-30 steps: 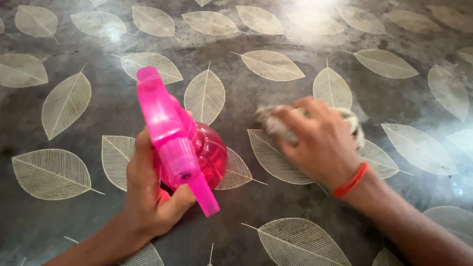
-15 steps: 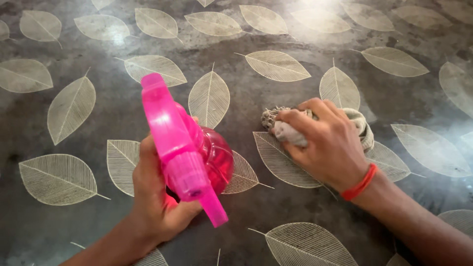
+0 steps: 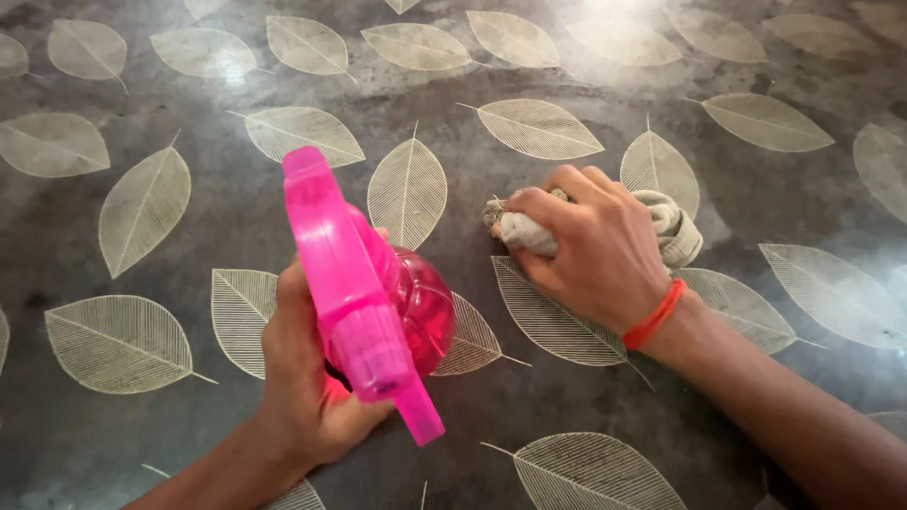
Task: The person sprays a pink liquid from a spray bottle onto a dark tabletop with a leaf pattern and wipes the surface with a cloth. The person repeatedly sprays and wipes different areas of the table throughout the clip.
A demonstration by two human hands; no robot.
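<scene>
My left hand (image 3: 304, 387) grips a pink translucent spray bottle (image 3: 364, 283), its nozzle pointing away from me and its trigger hanging near my thumb. My right hand (image 3: 590, 250), with a red band on the wrist, is closed on a crumpled pale grey cloth (image 3: 666, 227) and presses it onto the dark tabletop (image 3: 236, 198). The cloth shows at both sides of my fingers. Bottle and cloth are about a hand's width apart.
The tabletop is dark grey with a pattern of pale skeleton leaves (image 3: 118, 340) all over it. A bright glare patch (image 3: 605, 14) lies at the far edge. No other loose objects are in view.
My right hand has slid the cloth slightly left and away from me across the surface. The left hand keeps the bottle almost still.
</scene>
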